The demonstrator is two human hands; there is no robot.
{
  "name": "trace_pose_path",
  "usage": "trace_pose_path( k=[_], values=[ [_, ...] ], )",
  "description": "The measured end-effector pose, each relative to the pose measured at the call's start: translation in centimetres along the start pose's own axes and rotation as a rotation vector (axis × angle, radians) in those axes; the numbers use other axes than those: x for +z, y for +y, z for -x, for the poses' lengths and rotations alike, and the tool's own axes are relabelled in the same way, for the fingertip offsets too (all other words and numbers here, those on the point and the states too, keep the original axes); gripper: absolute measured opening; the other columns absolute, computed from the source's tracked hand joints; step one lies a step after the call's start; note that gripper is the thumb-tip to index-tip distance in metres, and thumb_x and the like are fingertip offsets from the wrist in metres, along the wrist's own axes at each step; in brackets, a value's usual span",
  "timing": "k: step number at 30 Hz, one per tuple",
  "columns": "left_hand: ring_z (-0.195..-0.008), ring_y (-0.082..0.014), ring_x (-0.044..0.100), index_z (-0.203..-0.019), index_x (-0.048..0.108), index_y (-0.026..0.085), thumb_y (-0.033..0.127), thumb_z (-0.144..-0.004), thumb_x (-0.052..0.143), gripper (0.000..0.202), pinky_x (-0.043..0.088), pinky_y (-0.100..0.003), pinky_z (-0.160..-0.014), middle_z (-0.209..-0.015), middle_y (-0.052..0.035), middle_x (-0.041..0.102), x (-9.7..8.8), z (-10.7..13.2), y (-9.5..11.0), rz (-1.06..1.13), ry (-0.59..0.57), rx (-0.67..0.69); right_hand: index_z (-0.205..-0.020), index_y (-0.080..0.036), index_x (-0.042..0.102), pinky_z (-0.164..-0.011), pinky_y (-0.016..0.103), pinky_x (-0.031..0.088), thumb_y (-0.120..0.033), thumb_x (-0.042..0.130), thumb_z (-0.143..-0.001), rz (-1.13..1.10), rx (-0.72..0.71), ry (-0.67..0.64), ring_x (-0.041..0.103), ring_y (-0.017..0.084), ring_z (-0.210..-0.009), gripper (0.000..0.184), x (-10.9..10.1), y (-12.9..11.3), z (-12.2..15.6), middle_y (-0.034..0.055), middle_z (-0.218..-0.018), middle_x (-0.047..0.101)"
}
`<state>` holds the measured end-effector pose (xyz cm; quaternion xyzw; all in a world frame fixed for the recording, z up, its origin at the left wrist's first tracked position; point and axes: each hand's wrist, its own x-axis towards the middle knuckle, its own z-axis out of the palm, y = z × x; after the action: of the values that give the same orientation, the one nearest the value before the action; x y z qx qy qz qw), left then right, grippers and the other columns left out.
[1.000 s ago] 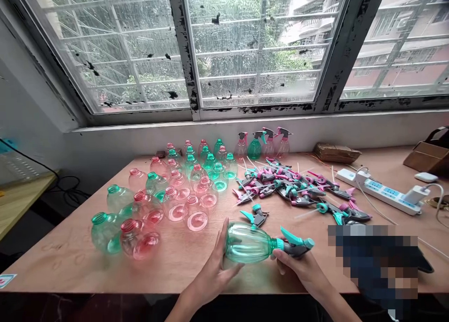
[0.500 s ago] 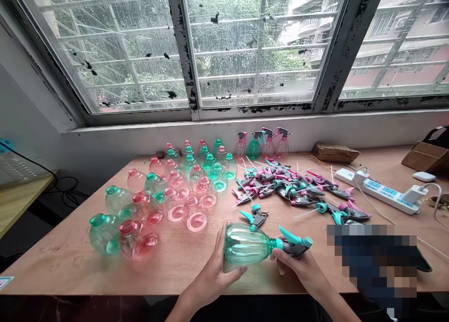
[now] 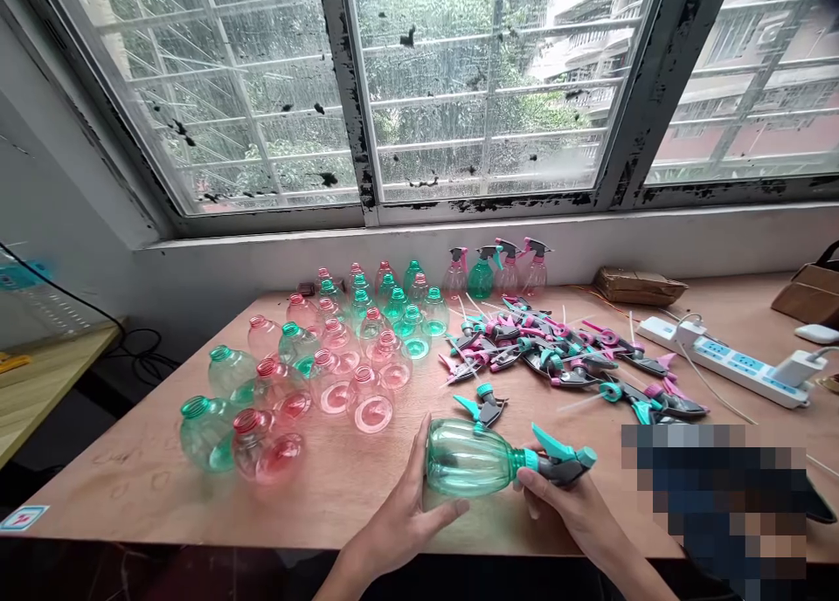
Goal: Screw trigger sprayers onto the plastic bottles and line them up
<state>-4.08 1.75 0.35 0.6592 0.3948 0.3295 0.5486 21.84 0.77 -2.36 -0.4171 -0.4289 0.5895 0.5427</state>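
From afar I have my left grip (image 3: 407, 507) cupping the base (image 3: 433, 454) of a green bottle (image 3: 473, 458) and my right grip (image 3: 567, 501) clamped where its spray head (image 3: 565, 466) joins the neck (image 3: 516, 461). The bottle lies between them over the worktop (image 3: 141, 515), long axis running left to right, neither grip nearer.

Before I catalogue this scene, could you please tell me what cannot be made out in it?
All in the head view:
Left hand: some fingers, hidden behind the green bottle.
Spray-head pile: lower pieces, covered by upper ones.
Pixelated patch: whatever it masks, blurred out.
Brown box: its far side, cut off by the right edge.
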Motion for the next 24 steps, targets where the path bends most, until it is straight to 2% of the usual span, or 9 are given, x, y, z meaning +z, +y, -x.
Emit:
trace_pose_path(
  k=[6, 11, 18, 24],
  values=[
    [-0.157, -0.0307, 0.011, -0.158, -0.014, 0.037, 0.042, -0.09, 0.071, 0.109, 0.004, -0.054, -0.128, -0.173, -0.0063, 0.005, 0.03, -0.01, -0.11, -0.026, 0.0, 0.011, -0.102, -0.018, 0.068, -0.05, 0.029, 0.046, -0.044, 0.084, -0.076, -0.015, -0.014, 0.06, 0.057, 0.013, -0.047, 0.04, 0.59, -0.33, 0.26, -0.0004, -0.065, 0.072],
    [-0.157, -0.031, 0.013, -0.158, -0.01, 0.039, 0.041, -0.089, 0.072, 0.108, 0.005, -0.055, -0.128, -0.171, -0.0066, 0.014, -0.09, 0.04, -0.56, -0.009, -0.005, 0.006, -0.1, -0.018, 0.069, -0.049, 0.029, 0.047, -0.044, 0.084, -0.076, -0.032, -0.008, 0.061, 0.057, 0.013, -0.046, 0.038, 0.69, -0.54, 0.27, -0.0024, -0.06, 0.069],
    [-0.158, -0.0298, 0.008, -0.158, -0.007, 0.041, 0.042, -0.087, 0.075, 0.108, 0.004, -0.055, -0.128, -0.172, -0.0042, 0.011, -0.13, 0.14, -0.32, 0.018, -0.019, 0.018, -0.099, -0.02, 0.069, -0.05, 0.029, 0.049, -0.044, 0.085, -0.076, -0.034, 0.0, 0.052, 0.058, 0.014, -0.048, 0.037, 0.58, -0.55, 0.36, -0.0029, -0.059, 0.069],
    [-0.158, -0.0319, 0.004, -0.158, -0.007, 0.041, 0.047, -0.087, 0.073, 0.107, 0.002, -0.054, -0.128, -0.173, -0.0014, 0.001, -0.3, 0.06, -0.2, 0.016, -0.026, 0.009, -0.1, -0.02, 0.069, -0.051, 0.029, 0.047, -0.047, 0.084, -0.076, -0.017, 0.009, 0.021, 0.057, 0.014, -0.049, 0.039, 0.55, -0.82, 0.31, -0.0035, -0.059, 0.067]
  ],
)
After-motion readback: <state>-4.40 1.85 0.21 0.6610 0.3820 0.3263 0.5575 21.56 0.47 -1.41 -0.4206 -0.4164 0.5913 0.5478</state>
